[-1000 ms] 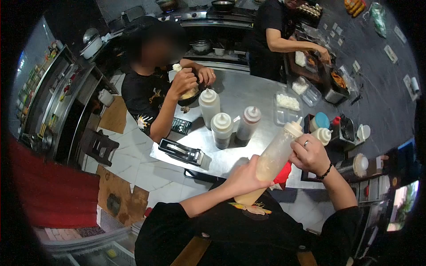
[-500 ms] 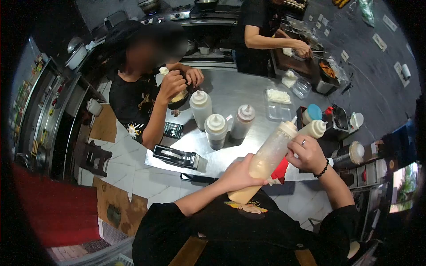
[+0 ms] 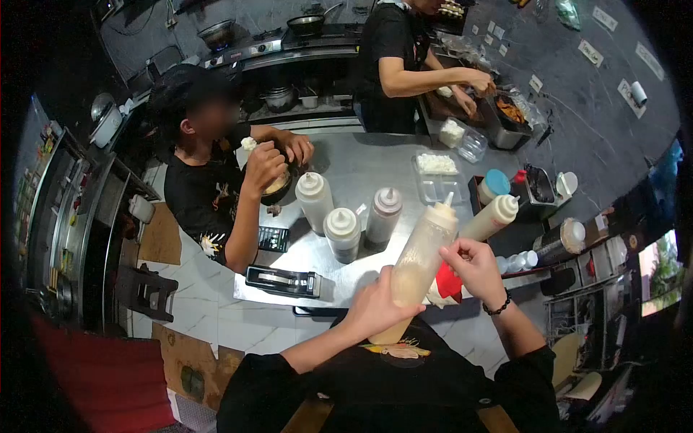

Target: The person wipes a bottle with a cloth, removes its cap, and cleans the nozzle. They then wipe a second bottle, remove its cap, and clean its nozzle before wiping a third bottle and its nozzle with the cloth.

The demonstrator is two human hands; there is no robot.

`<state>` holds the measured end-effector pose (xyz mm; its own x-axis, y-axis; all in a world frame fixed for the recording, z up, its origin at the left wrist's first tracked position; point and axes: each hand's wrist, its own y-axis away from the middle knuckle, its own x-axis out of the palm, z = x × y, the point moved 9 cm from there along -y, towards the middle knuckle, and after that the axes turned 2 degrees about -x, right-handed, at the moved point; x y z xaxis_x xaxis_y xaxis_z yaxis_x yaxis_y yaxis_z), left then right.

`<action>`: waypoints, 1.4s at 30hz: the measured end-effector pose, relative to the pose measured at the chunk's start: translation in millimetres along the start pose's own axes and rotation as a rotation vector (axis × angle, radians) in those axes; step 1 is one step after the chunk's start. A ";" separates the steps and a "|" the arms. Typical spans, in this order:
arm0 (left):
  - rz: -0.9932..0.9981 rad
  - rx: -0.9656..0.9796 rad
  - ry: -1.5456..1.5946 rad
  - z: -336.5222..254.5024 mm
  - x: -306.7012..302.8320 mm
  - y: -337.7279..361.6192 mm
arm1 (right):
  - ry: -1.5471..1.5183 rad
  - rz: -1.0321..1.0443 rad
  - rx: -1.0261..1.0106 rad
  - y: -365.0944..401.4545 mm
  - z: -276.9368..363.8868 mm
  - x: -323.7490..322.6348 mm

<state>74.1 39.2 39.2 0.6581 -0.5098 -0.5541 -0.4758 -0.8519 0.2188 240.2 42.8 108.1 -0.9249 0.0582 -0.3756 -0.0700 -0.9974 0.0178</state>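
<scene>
**A:** Where is the squeeze bottle (image 3: 419,252) held, and how?

**B:** It is held clear of the counter (image 3: 375,155), above the near edge. It is tilted, with the nozzle up and away and the base toward the chest. The left hand (image 3: 375,307) is wrapped round the lower body with the fingers closed on it. The right hand (image 3: 473,268) is curled on the upper body just below the cap, its fingers also closed on the wall.

**A:** What is to be minded in the grip?

**B:** The wall looks soft and the pale contents fill most of the bottle. A hard squeeze low down would probably push the contents toward the nozzle. The lower grip is therefore best kept light and the weight carried in the palm, with steadying done near the shoulder, where the wall is likely stiffer. The nozzle is best kept above the base.

**A:** And what lies nearby?

**B:** A red thing (image 3: 447,283) is seen under the right hand, touching the bottle; what it is cannot be told. Another capped bottle (image 3: 491,215) leans just beyond the right hand and could be knocked by a wide elbow. Three capped bottles (image 3: 342,232) stand together in the middle of the counter, well apart. A co-worker's hand (image 3: 263,164) is occupied at a bowl (image 3: 280,189) on the far side.
</scene>
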 end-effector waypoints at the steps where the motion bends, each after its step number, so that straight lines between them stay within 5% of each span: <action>1: -0.005 0.017 0.011 0.5 -0.2 1.0 | -0.018 -0.003 -0.004 0.3 1.0 0.8; 9: -0.001 0.087 0.222 22.5 3.9 -1.6 | -0.393 0.037 -0.051 0.5 -21.7 15.8; 15: 0.045 0.227 0.483 36.9 15.5 -9.0 | -0.315 0.040 -0.145 6.0 -13.2 9.2; 20: 0.339 0.239 0.964 52.9 37.4 -10.0 | -0.402 -0.030 -0.059 -8.6 -45.4 -10.1; 29: 0.474 0.207 0.899 52.1 59.8 -24.2 | 0.037 -0.175 -0.351 -69.2 -77.1 -2.7; 37: 0.379 0.176 0.975 61.1 51.3 -18.8 | 0.197 -0.232 -0.333 -110.0 -105.6 12.5; 40: 0.370 0.441 0.572 23.4 33.4 -5.1 | 0.041 -0.363 -0.220 -145.5 -144.6 1.2; 42: 0.346 0.383 0.677 29.5 31.2 -9.5 | 0.193 -0.317 -0.170 -157.2 -135.7 6.1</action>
<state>81.9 34.9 -3.8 0.5887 -0.7994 0.1204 -0.7986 -0.5982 -0.0671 296.2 194.1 -22.7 -0.7792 0.3705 -0.5056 -0.2625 -0.9253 -0.2737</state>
